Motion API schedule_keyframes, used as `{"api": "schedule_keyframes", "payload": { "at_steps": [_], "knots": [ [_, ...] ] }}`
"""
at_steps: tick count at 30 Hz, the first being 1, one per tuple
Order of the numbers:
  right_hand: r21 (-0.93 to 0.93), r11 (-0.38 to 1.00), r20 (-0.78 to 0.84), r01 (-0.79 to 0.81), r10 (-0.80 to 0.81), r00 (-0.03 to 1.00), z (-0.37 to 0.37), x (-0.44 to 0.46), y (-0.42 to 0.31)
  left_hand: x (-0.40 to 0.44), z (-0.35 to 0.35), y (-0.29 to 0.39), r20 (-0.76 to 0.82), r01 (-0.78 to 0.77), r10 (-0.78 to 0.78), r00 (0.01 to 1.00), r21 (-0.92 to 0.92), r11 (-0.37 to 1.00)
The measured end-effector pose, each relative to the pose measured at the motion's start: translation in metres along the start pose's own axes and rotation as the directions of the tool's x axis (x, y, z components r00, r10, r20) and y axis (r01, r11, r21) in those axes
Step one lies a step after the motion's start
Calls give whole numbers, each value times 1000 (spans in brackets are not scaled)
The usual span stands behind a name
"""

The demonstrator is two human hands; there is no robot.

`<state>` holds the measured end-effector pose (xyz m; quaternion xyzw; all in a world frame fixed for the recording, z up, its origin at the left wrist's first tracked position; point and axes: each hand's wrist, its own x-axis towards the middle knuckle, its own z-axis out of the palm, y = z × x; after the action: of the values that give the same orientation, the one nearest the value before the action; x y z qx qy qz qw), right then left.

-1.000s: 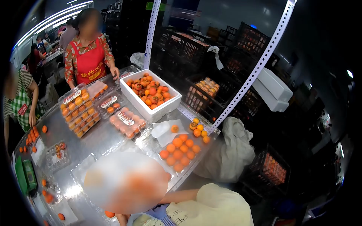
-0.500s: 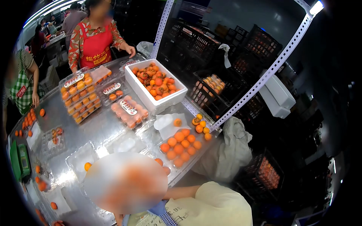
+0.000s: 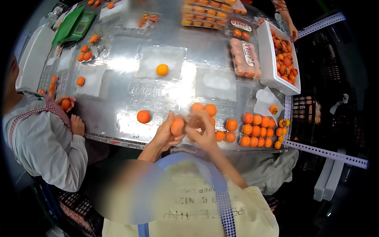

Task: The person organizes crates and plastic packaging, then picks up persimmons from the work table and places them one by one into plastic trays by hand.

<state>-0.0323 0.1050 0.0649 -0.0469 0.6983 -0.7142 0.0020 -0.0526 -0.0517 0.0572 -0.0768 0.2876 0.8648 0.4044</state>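
Observation:
In front of my body, my left hand [image 3: 164, 132] is closed around an orange persimmon [image 3: 177, 126]. My right hand [image 3: 202, 128] is at that fruit's right side, fingers bent and tips drawn together; anything between them is too small to make out. A loose persimmon [image 3: 143, 116] lies on the metal table to the left of my hands. Just beyond and right of my right hand, several more persimmons [image 3: 210, 110] sit in a clear plastic tray. A yellower fruit [image 3: 162, 70] rests on a white sheet farther back.
A filled tray of persimmons [image 3: 258, 130] and small loose fruit [image 3: 281, 130] lie to the right. A white foam box [image 3: 261, 63] of persimmons stands behind them, near stacked clear packs [image 3: 203, 19]. A co-worker's sleeve [image 3: 67, 162] is close on the left; a green scale [image 3: 81, 25] sits at back left.
My view has swung down and to the left. My hands, blurred over before, now show with a persimmon in the left. The co-worker on the left has come into view.

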Motion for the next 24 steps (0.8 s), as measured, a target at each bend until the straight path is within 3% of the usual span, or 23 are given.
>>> {"api": "schedule_keyframes", "payload": {
  "at_steps": [8, 13, 18, 19, 20, 21, 22, 24],
  "knots": [
    [-276, 949, 101, 154, -131, 986, 3, 5, -14, -1, 2, -1, -119, 13, -1, 993, 97, 995],
    [-352, 925, 114, 141, -108, 988, 4, 6, -11, 1, 1, -2, -231, 62, -22, 973, 167, 984],
    [-371, 924, 118, 93, -52, 992, 0, 4, -4, 7, -15, -11, -251, 48, -37, 967, 42, 998],
    [-403, 914, 155, 45, 19, 988, -2, 4, -9, 6, -32, -12, -131, 102, -95, 987, 46, 994],
    [-419, 899, 165, 128, -63, 984, -2, 4, -1, 7, 3, -5, -330, 92, -90, 940, -8, 996],
    [-398, 911, 177, 108, -39, 983, -4, 6, -4, 5, 8, -1, -350, 113, -118, 929, -35, 993],
    [-364, 921, 168, 142, -85, 982, -4, 6, 1, 5, 5, -1, -335, 128, -131, 933, -32, 991],
    [-344, 938, 157, 44, 11, 987, -3, 8, -13, 0, 16, 9, -208, 97, -116, 971, -100, 990]
  ]
}}
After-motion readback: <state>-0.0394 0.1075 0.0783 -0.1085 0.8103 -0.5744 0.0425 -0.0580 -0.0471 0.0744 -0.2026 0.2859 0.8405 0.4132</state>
